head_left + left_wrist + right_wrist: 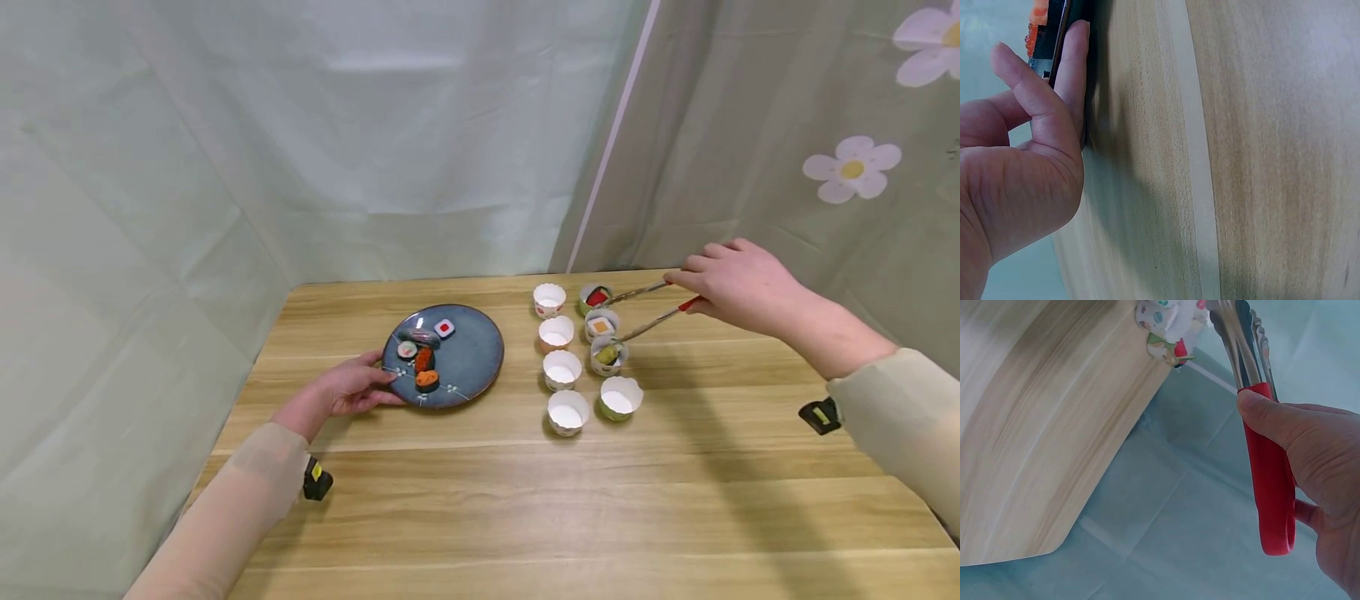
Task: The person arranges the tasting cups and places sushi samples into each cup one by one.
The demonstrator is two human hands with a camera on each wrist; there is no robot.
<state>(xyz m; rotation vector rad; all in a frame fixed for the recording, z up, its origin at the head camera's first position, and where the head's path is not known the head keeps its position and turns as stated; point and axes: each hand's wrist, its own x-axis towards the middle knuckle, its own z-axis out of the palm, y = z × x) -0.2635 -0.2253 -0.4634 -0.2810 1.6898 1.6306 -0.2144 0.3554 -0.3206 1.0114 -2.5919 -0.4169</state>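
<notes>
My left hand point(352, 385) grips the near-left rim of a round blue plate point(472, 358), thumb on top and fingers underneath. On the plate's left half are toy sushi pieces, among them a white roll with a red centre point(444, 328) and an orange-topped piece point(427, 380). My right hand point(738, 279) holds red-handled metal tongs point(1271, 475) over the right column of small cups. The tongs' arms are spread, one tip by a cup with a red piece point(597, 297), the other by a cup with a green piece point(607, 355). Nothing shows between the tips.
Between those two cups stands one with a white, orange-centred piece point(601, 327). A green cup point(620, 398) stands nearest me in that column. Beside it runs a column of several white-lined cups point(562, 370). Curtains point(420, 167) hang behind the wooden table point(465, 517).
</notes>
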